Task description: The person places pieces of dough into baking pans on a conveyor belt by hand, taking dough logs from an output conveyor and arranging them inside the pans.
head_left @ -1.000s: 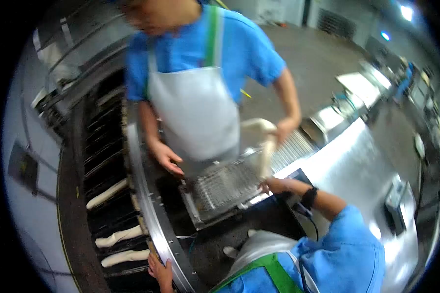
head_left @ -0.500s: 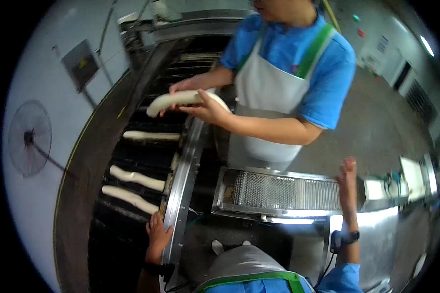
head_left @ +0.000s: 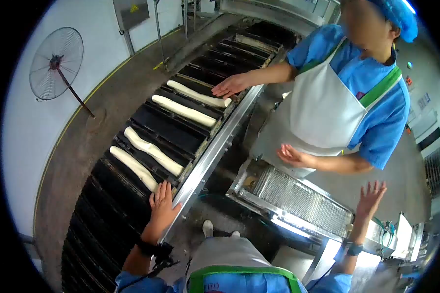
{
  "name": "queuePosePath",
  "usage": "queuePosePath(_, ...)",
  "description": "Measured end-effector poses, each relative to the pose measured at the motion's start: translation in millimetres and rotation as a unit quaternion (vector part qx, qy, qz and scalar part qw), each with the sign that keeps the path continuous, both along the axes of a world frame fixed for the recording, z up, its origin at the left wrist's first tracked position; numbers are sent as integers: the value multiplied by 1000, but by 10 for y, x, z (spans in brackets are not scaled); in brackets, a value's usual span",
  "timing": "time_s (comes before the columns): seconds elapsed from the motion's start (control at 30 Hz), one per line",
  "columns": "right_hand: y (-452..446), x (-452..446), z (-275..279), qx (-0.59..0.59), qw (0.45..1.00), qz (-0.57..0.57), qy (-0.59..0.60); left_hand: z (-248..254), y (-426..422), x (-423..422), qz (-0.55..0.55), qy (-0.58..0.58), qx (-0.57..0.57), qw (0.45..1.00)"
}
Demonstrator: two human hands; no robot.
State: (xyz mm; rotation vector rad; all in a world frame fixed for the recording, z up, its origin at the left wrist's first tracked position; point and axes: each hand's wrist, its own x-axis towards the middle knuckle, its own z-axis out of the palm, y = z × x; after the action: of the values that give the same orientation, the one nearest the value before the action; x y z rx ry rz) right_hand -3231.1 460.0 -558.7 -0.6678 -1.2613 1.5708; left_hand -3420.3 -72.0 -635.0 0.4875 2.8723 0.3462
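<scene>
My left hand [head_left: 163, 207] lies open at the near end of a long white dough roll [head_left: 133, 167], fingers stretched out flat. Whether the fingertips press the dough or only the tray edge, I cannot tell. The roll rests in one of the black trough-shaped moulds [head_left: 107, 195] of a conveyor. Just beyond it is a second, slightly wavy dough roll [head_left: 152, 151]. Raised over the right side, my right hand [head_left: 370, 200] is open and empty, its fingers spread.
A co-worker in an apron [head_left: 322, 112] stands across from me, one hand [head_left: 232, 85] over farther dough rolls [head_left: 183, 110]. A metal mesh conveyor [head_left: 303, 195] runs to the right. The steel rail [head_left: 205, 166] edges the moulds. A fan [head_left: 56, 62] stands left.
The co-worker has let go of the dough roll held before; it now lies in a mould. My view has shifted. My right hand's fingers have spread; my left stays by the nearest roll.
</scene>
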Motion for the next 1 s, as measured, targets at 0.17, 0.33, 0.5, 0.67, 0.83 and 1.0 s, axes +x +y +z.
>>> queuePosePath(0.17,-1,-147,-154,7,998,-45,-35,75,308,-326,-43,-1,-18,999)
queuePosePath(0.33,242,74,-317,-21,980,64,-186,-160,449,-633,-86,-34,3,996)
queuePosePath(0.5,517,605,-1183,-215,920,48,-324,-121,755,-566,24,-79,-172,982)
queuePosePath(0.67,546,1224,-1272,-237,945,40,-223,-236,555,-547,70,-114,-245,960)
queuePosePath(0.83,1482,1504,-2532,-57,811,-75,-578,-416,315,-238,26,-50,-196,979)
queuePosePath(1.0,1865,1247,-3350,145,539,-123,-821,-355,255,-11,41,-105,-217,970)
